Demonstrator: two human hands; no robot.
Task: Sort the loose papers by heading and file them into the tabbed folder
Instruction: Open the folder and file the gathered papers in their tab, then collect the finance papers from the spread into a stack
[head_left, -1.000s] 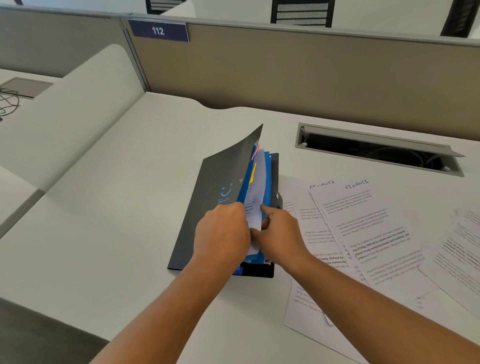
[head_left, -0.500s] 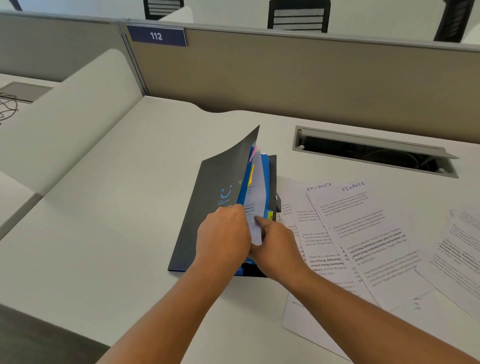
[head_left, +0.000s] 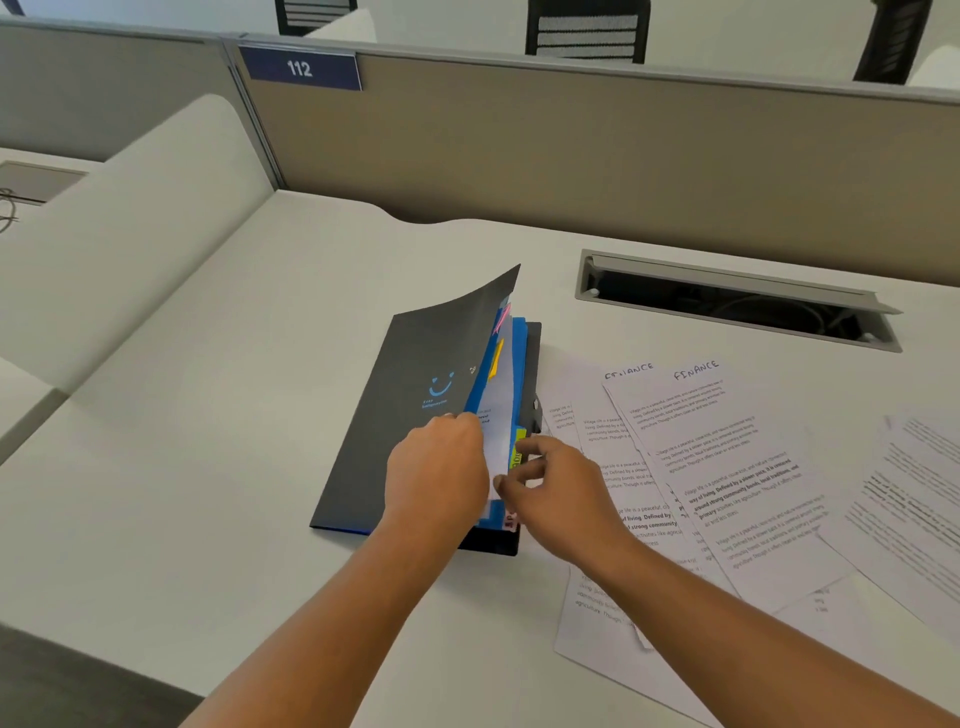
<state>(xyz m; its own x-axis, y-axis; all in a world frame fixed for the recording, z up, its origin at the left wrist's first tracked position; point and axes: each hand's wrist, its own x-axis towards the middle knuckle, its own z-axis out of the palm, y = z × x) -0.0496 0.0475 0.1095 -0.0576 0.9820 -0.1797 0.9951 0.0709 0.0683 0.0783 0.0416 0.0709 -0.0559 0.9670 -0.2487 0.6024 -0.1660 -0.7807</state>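
Head view: the folder is gripped open by the left hand; papers right of it are partly hidden by the loose-fingered right hand.

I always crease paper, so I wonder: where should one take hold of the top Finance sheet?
Probably its right edge, coming from the right: the Finance sheet lies flat atop the other papers, and that side is farthest from the folder.

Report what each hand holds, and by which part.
The left hand grips the folder's dark front cover by its open long edge. The right hand is at the white sheet; whether it pinches the sheet cannot be told.
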